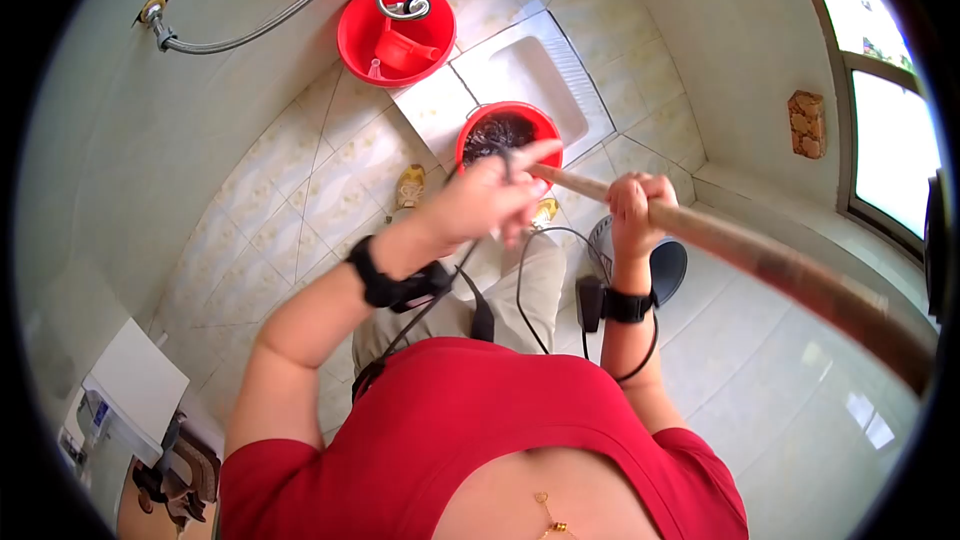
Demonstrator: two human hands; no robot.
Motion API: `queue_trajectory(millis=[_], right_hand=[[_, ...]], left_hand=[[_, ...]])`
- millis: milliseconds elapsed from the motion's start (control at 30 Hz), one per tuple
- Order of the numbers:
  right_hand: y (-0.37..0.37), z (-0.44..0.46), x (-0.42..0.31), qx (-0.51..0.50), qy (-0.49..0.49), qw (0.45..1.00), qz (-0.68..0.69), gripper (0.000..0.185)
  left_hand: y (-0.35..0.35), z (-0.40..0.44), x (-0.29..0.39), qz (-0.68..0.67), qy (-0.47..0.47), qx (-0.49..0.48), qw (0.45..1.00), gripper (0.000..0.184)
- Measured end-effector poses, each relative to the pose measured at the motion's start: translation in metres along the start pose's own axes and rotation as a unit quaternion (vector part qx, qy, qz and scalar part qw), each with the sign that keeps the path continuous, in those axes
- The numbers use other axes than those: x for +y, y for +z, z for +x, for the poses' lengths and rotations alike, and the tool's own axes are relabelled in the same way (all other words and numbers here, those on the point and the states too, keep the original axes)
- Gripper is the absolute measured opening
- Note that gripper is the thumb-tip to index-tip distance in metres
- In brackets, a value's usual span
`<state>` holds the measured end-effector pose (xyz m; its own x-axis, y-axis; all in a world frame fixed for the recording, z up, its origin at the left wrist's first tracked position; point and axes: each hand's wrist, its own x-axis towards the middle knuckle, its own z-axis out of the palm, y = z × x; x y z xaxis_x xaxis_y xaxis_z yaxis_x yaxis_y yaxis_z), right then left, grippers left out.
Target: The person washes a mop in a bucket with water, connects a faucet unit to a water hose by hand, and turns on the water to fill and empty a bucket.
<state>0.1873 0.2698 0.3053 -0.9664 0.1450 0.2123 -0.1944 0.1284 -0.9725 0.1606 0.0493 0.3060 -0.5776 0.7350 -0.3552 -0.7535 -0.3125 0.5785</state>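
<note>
Clenched around a wooden pole (790,265), the right hand (642,208) grips it not far above its lower end; the left hand (500,198), blurred beside that end, has one finger stretched out, and I can't tell whether it holds anything. The pole slants down toward a red bucket (547,122) with dark contents (500,130). Two black wrist straps (628,307), one per arm, and a loose black cable (519,288) looping over the lap crowd the work. Any print on the packet (96,414) by the white shelf (140,380) is too small to read. Two shoes (410,187) show below; one grey bin (676,268) stands behind the right wrist. Past the bucket lies one squat toilet (568,70), and beside it one larger red tub (362,25) holding a red dipper (405,50). One window (890,155) opens at far right.
</note>
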Motion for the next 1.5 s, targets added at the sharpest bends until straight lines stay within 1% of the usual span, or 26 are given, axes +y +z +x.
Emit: queue_trajectory(millis=[33,100,133,167,233,333,400,433,500,533,600,667,733,767,800,867,900,933,967,1033,1067,1200,1267,1367,1433,1500], right_hand=[[-0.009,-0.009,-0.013,-0.042,0.002,0.998,-0.047,0.02],[-0.032,-0.017,-0.043,-0.014,-0.005,0.999,-0.044,0.019],[-0.04,-0.013,-0.066,0.016,-0.011,0.999,-0.03,0.017],[-0.044,-0.004,-0.09,0.047,-0.023,0.999,-0.015,0.016],[-0.054,0.009,-0.134,0.017,-0.04,0.999,0.014,0.017],[-0.044,0.022,-0.207,0.038,-0.055,0.998,0.022,0.021],[-0.035,0.028,-0.248,0.021,-0.059,0.997,0.049,0.025],[-0.031,0.031,-0.265,0.007,-0.061,0.996,0.066,0.027],[-0.028,0.032,-0.289,0.004,-0.08,0.995,0.059,0.029],[-0.028,0.032,-0.299,-0.005,-0.08,0.995,0.067,0.03],[-0.02,0.031,-0.307,0.076,-0.117,0.99,0.03,0.029],[-0.019,0.037,-0.305,0.11,-0.146,0.983,0.004,0.03],[-0.039,0.048,-0.294,-0.077,-0.132,0.986,0.067,0.029],[-0.049,0.057,-0.277,-0.153,-0.122,0.974,0.117,0.029],[-0.053,0.071,-0.258,-0.287,-0.085,0.937,0.182,0.028],[-0.053,0.08,-0.232,-0.325,-0.075,0.933,0.137,0.027],[-0.053,0.084,-0.22,-0.345,-0.071,0.929,0.114,0.026],[-0.046,0.076,-0.199,-0.258,-0.079,0.958,0.094,0.024],[-0.043,0.071,-0.179,-0.206,-0.076,0.973,0.066,0.022],[-0.033,0.057,-0.138,-0.119,-0.055,0.991,0.01,0.023],[-0.033,0.05,-0.117,-0.094,-0.036,0.995,0.006,0.023],[-0.042,0.028,-0.045,-0.02,-0.046,0.998,0.03,0.021],[-0.048,0.019,-0.019,0.012,-0.05,0.998,0.046,0.023],[-0.064,0.029,0.0,0.053,-0.059,0.995,0.065,0.022],[-0.073,0.039,0.002,0.092,-0.039,0.993,0.056,0.022],[-0.077,0.026,-0.001,0.075,-0.047,0.994,0.064,0.022]], left_hand=[[-0.001,0.028,-0.041,0.121,0.022,-0.015,0.992,0.061],[0.008,0.06,-0.096,0.228,0.025,-0.009,0.973,0.082],[0.01,0.07,-0.12,0.374,0.095,0.001,0.923,0.094],[0.014,0.078,-0.132,0.376,0.099,-0.001,0.921,0.094],[0.035,0.086,-0.149,0.448,0.156,-0.056,0.879,0.101],[0.084,0.077,-0.103,0.462,0.199,-0.057,0.863,0.093],[0.11,0.082,-0.093,0.428,0.393,0.012,0.814,0.061],[0.119,0.082,-0.087,0.427,0.396,0.012,0.813,0.061],[0.138,0.079,-0.08,0.369,0.316,0.011,0.874,0.03],[0.144,0.077,-0.077,0.325,0.422,0.076,0.843,0.019],[0.149,0.075,-0.069,0.321,0.414,0.061,0.85,0.017],[0.15,0.081,-0.06,0.307,0.416,0.065,0.854,0.012],[0.14,0.088,-0.054,0.351,0.378,0.034,0.856,0.011],[0.134,0.092,-0.051,0.395,0.342,0.0,0.853,0.011],[0.127,0.099,-0.052,0.398,0.33,-0.001,0.856,0.012],[0.107,0.12,-0.067,0.403,0.318,0.003,0.858,0.013],[0.094,0.132,-0.084,0.41,0.329,0.037,0.85,0.012],[0.084,0.14,-0.092,0.372,0.309,0.061,0.873,0.009],[0.078,0.142,-0.093,0.378,0.302,0.067,0.873,0.009],[0.069,0.149,-0.097,0.37,0.377,0.184,0.829,0.008],[0.069,0.152,-0.102,0.345,0.347,0.172,0.855,0.01],[0.046,0.184,-0.147,0.351,0.358,0.199,0.842,0.013],[0.023,0.2,-0.172,0.395,0.352,0.127,0.839,0.018],[0.016,0.224,-0.189,0.354,0.353,0.126,0.857,0.021],[0.024,0.233,-0.175,0.387,0.402,0.139,0.818,0.022],[0.025,0.23,-0.179,0.385,0.377,0.098,0.837,0.021]])
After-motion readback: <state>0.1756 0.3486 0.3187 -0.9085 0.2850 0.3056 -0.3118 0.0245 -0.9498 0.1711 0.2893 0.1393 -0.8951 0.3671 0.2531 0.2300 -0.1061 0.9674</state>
